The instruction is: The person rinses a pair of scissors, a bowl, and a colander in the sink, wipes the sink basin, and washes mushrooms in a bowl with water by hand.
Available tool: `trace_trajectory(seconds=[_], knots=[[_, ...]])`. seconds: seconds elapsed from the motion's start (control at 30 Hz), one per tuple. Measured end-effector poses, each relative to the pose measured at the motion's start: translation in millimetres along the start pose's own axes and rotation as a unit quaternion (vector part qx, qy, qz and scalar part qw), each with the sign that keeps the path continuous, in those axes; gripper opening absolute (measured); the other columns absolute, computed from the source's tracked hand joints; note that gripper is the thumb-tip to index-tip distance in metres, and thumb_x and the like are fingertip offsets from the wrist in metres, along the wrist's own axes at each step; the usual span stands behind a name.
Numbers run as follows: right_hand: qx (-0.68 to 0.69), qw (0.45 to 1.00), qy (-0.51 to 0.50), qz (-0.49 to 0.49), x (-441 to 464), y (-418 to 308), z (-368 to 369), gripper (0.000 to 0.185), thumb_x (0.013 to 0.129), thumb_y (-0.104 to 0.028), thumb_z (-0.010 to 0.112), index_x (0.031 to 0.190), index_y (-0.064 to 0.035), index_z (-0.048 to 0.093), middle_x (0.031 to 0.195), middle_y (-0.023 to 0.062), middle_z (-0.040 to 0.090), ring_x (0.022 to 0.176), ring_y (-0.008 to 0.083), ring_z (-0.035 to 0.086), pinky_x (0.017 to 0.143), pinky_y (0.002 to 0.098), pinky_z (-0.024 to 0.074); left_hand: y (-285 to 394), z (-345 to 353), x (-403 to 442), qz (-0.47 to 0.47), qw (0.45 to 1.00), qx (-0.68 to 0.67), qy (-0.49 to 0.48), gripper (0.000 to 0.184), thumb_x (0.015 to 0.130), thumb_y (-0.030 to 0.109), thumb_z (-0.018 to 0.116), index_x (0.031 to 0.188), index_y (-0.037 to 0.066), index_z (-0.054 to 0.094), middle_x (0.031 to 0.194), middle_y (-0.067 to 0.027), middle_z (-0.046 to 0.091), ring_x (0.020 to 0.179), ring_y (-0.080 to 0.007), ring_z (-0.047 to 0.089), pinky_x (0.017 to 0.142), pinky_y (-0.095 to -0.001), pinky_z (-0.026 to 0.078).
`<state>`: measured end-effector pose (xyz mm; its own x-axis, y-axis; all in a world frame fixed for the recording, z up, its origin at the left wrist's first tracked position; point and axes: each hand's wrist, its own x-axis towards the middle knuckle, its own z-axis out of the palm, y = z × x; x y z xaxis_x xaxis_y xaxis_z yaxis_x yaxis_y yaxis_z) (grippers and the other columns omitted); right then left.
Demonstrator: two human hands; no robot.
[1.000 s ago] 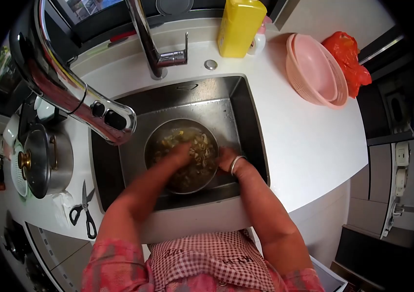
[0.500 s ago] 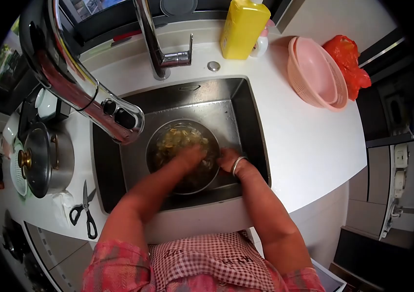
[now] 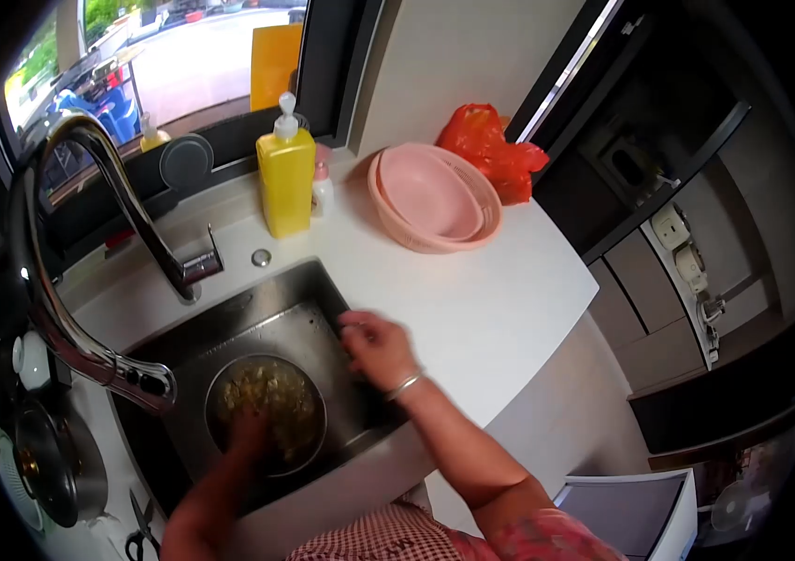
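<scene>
In the sink [image 3: 360,411] stands a round metal bowl [image 3: 325,417] with wet, yellowish-brown food pieces [image 3: 276,388] in liquid. I cannot make out their exact kind. My left hand [image 3: 249,428] reaches down into the bowl among the pieces, its fingers hidden. Above the sink's right edge is my right hand [image 3: 377,348], away from the bowl, a bracelet on its wrist. Its fingers are loosely bent and somewhat blurred, with nothing visible in them.
Two nested pink plastic baskets [image 3: 435,201] sit on the counter beside a red plastic bag [image 3: 491,154]. A yellow pump bottle [image 3: 286,182] stands behind the sink, near the faucet [image 3: 126,206]. At left are a lidded pot [image 3: 61,463] and scissors [image 3: 140,528].
My right hand has left the bowl's rim and risen to the sink's right edge. My left hand stays in the bowl. The view has turned toward the right and the window.
</scene>
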<state>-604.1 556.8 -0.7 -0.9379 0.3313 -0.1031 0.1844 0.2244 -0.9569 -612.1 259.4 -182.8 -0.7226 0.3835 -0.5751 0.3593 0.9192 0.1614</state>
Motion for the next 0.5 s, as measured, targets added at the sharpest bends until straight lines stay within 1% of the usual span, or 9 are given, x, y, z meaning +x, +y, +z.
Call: trace_trajectory(seconds=[0.03,0.07,0.13,0.2,0.27,0.33,0.4,0.43,0.5], knots=[[0.062,0.996,0.037,0.044,13.1,-0.9,-26.0,0.031,0.097,-0.015,0.062,0.127,-0.0082,0.063,0.083,0.0074,0.070,0.059,0.0141,0.065,0.049,0.0257,0.0531,-17.5,30.3,26.9,0.011,0.998,-0.053,-0.019,0.064,0.078,0.027,0.079,0.136,0.012,0.055,0.153,-0.0234,0.039,0.137,-0.0410,0.045,0.098,-0.0508,0.050],[0.087,0.991,0.074,0.070,26.0,-0.8,-54.8,0.035,0.096,-0.021,0.066,0.128,-0.0100,0.059,0.084,0.0080,0.068,0.057,0.0155,0.065,0.047,0.0269,0.0516,-39.0,63.0,57.4,0.023,0.993,-0.107,-0.039,0.064,0.079,0.025,0.078,0.137,0.012,0.054,0.155,-0.0235,0.036,0.137,-0.0419,0.045,0.098,-0.0506,0.050],[0.224,0.949,0.175,0.139,47.2,-4.8,-106.2,0.052,0.090,-0.030,0.075,0.133,-0.0106,0.052,0.097,0.0099,0.067,0.062,0.0177,0.066,0.047,0.0323,0.0540,-40.9,52.5,70.6,0.022,0.981,-0.181,-0.063,0.067,0.080,0.025,0.077,0.141,0.013,0.051,0.158,-0.0228,0.032,0.139,-0.0432,0.042,0.100,-0.0507,0.049],[0.113,0.937,0.328,0.036,75.6,9.3,-146.0,0.061,0.088,-0.033,0.077,0.136,-0.0075,0.050,0.103,0.0128,0.066,0.072,0.0204,0.068,0.051,0.0338,0.0552,-7.7,-12.6,28.3,-0.008,0.972,-0.223,-0.075,0.073,0.081,0.028,0.076,0.146,0.015,0.046,0.161,-0.0212,0.029,0.142,-0.0438,0.039,0.106,-0.0512,0.045],[-0.143,0.898,0.404,-0.102,99.4,20.9,-185.4,0.056,0.085,-0.035,0.078,0.128,-0.0029,0.059,0.110,0.0219,0.067,0.097,0.0291,0.067,0.082,0.0393,0.0556,24.1,-50.1,-15.4,0.015,0.992,-0.121,0.024,0.079,0.082,0.033,0.076,0.151,0.020,0.042,0.162,-0.0187,0.027,0.145,-0.0431,0.033,0.111,-0.0573,0.037],[-0.333,0.866,0.368,-0.059,119.6,17.3,-214.5,0.055,0.088,-0.041,0.071,0.128,-0.0042,0.062,0.118,0.0263,0.065,0.110,0.0336,0.062,0.097,0.0435,0.0498,42.3,-58.3,-26.8,0.046,0.996,-0.034,0.064,0.084,0.081,0.038,0.076,0.155,0.025,0.037,0.164,-0.0169,0.025,0.148,-0.0427,0.028,0.114,-0.0639,0.029],[-0.404,0.860,0.309,0.037,138.5,5.3,-224.1,0.056,0.090,-0.046,0.064,0.129,-0.0060,0.063,0.123,0.0255,0.063,0.113,0.0345,0.061,0.099,0.0441,0.0489,49.2,-44.7,-26.3,0.085,0.995,0.034,0.047,0.089,0.081,0.043,0.077,0.157,0.030,0.033,0.166,-0.0158,0.022,0.150,-0.0425,0.023,0.114,-0.0710,0.021],[-0.437,0.851,0.277,0.083,146.6,-0.5,-227.5,0.057,0.091,-0.049,0.061,0.130,-0.0069,0.064,0.126,0.0250,0.062,0.115,0.0349,0.060,0.100,0.0444,0.0485,46.7,-25.5,-24.9,0.094,0.989,0.040,0.107,0.089,0.079,0.042,0.078,0.156,0.031,0.034,0.165,-0.0166,0.023,0.148,-0.0442,0.027,0.106,-0.0794,0.023],[-0.477,0.840,0.227,0.119,158.9,-16.9,-226.7,0.065,0.085,-0.049,0.069,0.134,-0.0079,0.062,0.127,0.0225,0.062,0.121,0.0346,0.057,0.106,0.0417,0.0462,40.5,-29.8,-14.6,0.072,0.995,0.068,0.011,0.082,0.080,0.038,0.078,0.153,0.029,0.041,0.161,-0.0179,0.029,0.143,-0.0435,0.036,0.107,-0.0731,0.031]])
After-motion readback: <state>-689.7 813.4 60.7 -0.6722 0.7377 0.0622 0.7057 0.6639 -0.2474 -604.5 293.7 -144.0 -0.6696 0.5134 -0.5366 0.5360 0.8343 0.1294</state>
